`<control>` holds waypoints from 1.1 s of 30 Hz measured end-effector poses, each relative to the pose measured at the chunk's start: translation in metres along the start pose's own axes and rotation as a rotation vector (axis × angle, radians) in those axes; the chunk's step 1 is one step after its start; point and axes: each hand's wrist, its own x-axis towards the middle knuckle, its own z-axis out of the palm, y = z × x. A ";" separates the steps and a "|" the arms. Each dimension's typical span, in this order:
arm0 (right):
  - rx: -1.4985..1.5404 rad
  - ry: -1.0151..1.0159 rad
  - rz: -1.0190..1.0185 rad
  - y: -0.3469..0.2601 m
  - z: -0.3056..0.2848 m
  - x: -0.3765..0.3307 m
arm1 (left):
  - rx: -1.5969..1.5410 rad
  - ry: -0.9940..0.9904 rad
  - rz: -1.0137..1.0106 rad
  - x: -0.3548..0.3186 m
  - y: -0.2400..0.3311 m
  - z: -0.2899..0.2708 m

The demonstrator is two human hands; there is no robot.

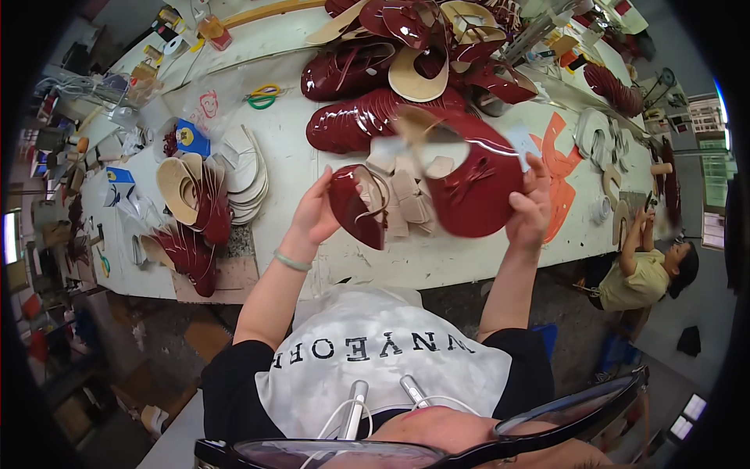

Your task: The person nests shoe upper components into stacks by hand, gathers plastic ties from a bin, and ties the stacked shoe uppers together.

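Note:
In my left hand (316, 209) is a small glossy dark red shoe upper (349, 205), pinched at its left edge, its opening and a curved strip facing right. My right hand (531, 205) grips the right edge of a larger dark red shoe upper (476, 187) with a bow-like trim; its far end is smeared by motion. Both pieces are raised above the table, apart from each other. Between them lie several small beige pieces (402, 195). Just beyond is a row of nested dark red uppers (348, 125).
More red uppers with beige linings (422, 66) are heaped at the back. At left stand stacked uppers (205, 205), white curved pieces (246, 176) and a blue box (191, 138). Scissors (263, 95) lie farther back. Orange sheets (556, 160) are at right, where another person (641, 273) works.

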 end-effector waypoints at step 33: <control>0.001 -0.256 0.946 0.085 0.067 -0.093 | -0.041 0.039 0.148 -0.074 -0.021 0.011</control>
